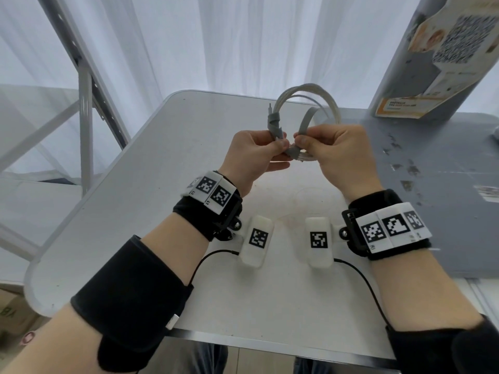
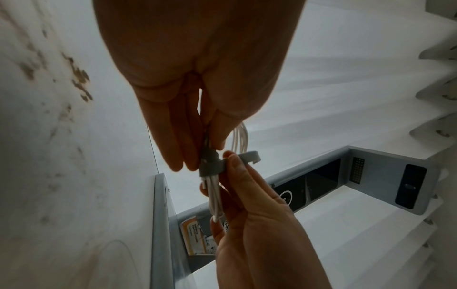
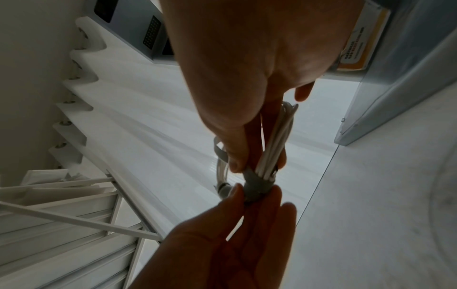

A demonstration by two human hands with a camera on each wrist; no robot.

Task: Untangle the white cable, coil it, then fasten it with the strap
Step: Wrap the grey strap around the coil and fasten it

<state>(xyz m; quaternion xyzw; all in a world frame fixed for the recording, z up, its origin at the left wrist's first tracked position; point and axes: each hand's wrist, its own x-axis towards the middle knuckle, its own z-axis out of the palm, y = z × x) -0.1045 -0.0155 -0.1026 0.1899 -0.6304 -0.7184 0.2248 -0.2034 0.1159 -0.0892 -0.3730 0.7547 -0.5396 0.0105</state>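
**Two hands on a coiled cable, strap partly wound**

Both hands hold the white cable (image 1: 305, 98) in the air above the white table (image 1: 151, 201), near its far edge; the cable is gathered into a loop of several turns, the strands lying side by side and arching up and away from the fingers; a small metal plug tip sticks up at the left of the loop. A grey strap (image 1: 293, 151) is wound round the bundled strands at the bottom of the loop, between the two hands; one flat tail of it curves up free on the right, and another grey band wraps the strands higher on the left side.

The left hand (image 1: 256, 155) pinches the bundle beside the strap wrap, thumb over the strands, the other fingers curled beneath; the right hand (image 1: 340, 155) pinches the strap tail and the strands next to the wrap, its fingers curled in.

Below the hands the tabletop is bare, with faint ring marks; a grey, stained surface (image 1: 432, 184) adjoins it on the right, where a grey upright panel bearing a printed sticker (image 1: 437, 58) stands; white curtains hang just beyond the far edge.
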